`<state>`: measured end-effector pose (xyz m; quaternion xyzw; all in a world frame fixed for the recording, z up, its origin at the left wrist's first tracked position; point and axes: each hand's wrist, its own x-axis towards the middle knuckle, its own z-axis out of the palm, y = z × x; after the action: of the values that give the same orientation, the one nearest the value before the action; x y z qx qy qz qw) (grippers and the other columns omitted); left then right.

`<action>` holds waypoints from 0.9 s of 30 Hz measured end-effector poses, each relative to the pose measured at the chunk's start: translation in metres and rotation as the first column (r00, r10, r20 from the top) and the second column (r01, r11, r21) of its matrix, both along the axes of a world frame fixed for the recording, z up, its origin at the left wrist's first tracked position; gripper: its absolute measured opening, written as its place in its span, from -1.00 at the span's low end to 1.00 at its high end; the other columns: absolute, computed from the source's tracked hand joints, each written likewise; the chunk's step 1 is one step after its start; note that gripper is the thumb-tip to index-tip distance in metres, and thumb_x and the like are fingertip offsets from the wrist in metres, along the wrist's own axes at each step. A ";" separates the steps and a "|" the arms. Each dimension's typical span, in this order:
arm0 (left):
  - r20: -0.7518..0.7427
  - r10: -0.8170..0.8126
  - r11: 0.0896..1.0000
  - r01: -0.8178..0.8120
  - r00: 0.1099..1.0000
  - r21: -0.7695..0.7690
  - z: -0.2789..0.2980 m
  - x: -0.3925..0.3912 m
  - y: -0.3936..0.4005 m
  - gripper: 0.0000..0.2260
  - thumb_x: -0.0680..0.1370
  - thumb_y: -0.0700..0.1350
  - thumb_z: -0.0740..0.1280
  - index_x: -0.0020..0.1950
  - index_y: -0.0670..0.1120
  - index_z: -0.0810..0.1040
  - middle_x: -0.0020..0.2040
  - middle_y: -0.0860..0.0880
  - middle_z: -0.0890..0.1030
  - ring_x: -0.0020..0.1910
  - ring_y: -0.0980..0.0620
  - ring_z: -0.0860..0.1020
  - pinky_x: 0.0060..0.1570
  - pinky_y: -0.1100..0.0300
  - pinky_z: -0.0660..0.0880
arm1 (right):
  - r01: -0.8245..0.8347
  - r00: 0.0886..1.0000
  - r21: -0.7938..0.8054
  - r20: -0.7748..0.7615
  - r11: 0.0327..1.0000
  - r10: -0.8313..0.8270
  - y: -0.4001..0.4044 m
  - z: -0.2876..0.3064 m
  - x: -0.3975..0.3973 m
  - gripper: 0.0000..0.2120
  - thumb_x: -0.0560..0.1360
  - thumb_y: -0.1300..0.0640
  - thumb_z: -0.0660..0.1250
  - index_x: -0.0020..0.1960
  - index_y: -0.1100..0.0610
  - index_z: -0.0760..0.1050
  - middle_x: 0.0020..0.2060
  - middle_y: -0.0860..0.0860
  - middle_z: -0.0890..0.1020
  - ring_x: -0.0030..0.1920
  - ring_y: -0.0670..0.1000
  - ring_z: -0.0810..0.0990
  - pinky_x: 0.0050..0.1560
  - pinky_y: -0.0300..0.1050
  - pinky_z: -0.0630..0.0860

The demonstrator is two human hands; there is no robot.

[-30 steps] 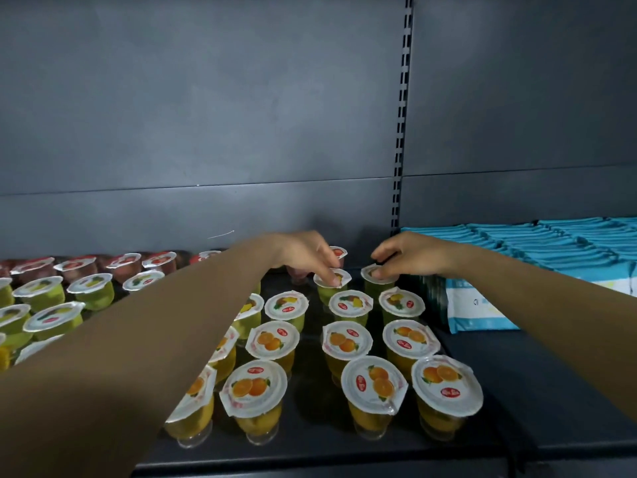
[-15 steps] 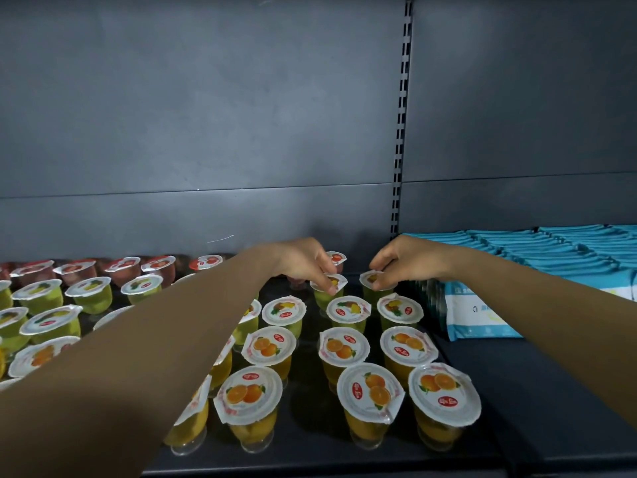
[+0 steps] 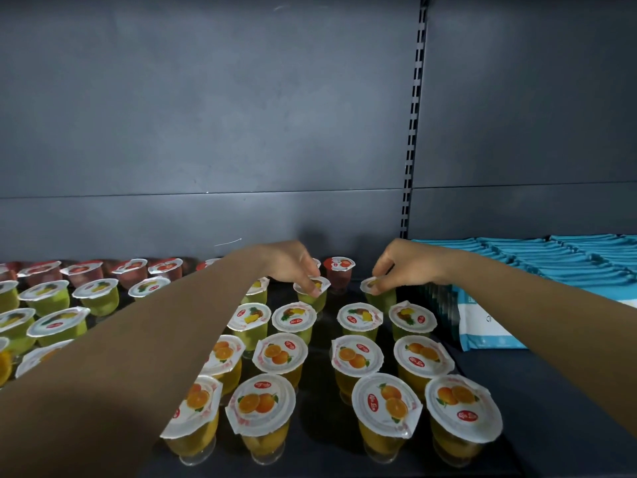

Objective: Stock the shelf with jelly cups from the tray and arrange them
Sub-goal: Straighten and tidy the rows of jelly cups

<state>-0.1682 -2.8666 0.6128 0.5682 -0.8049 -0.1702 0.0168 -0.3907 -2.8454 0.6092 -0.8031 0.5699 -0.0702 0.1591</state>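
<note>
Green jelly cups (image 3: 312,294) under fingertips (image 3: 314,290)

Both hands (image 3: 287,262) (image 3: 408,262) forward, fingers (image 3: 312,288) curled.

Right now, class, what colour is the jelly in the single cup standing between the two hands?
Dark red, in the cup with a white lid; the head view shows it.

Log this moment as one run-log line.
left hand: pinches green jelly cup | right hand: pinches second green cup | both cups standing in back row on shelf | phase: arranging
</note>
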 end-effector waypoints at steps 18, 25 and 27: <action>-0.013 0.026 1.000 -0.026 1.000 0.005 -0.001 -0.001 -0.001 -0.59 0.47 -0.03 0.43 0.31 -0.02 0.51 0.36 0.02 0.47 0.32 -0.02 0.41 0.31 0.05 0.33 | 0.014 1.000 0.036 0.021 0.999 -0.015 0.002 -0.002 -0.016 -0.76 0.47 -0.01 0.40 -0.03 0.15 0.66 -0.11 0.01 0.67 -0.05 -0.08 0.60 0.07 -0.08 0.52; 0.032 -0.004 1.000 0.005 0.999 -0.026 0.002 -0.004 0.003 -0.60 0.48 -0.03 0.41 0.30 -0.05 0.52 0.34 0.01 0.48 0.28 -0.01 0.43 0.22 0.12 0.34 | 0.052 0.991 -0.007 -0.124 0.999 -0.052 0.005 0.003 -0.001 -0.67 0.49 0.01 0.36 -0.21 0.30 0.52 -0.34 0.09 0.41 -0.30 -0.01 0.36 -0.26 -0.13 0.31; 0.041 -0.009 1.000 0.010 0.999 -0.029 0.002 -0.004 0.004 -0.61 0.48 -0.02 0.41 0.30 -0.05 0.52 0.34 0.01 0.48 0.28 -0.01 0.43 0.23 0.11 0.34 | 0.059 0.991 -0.013 -0.120 0.998 -0.060 0.004 0.003 0.002 -0.66 0.49 0.00 0.36 -0.20 0.30 0.53 -0.33 0.09 0.42 -0.29 -0.01 0.37 -0.25 -0.13 0.31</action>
<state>-0.1719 -2.8629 0.6151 0.5674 -0.8102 -0.1468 0.0078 -0.3886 -2.8413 0.6120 -0.7893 0.6018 -0.0293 0.1186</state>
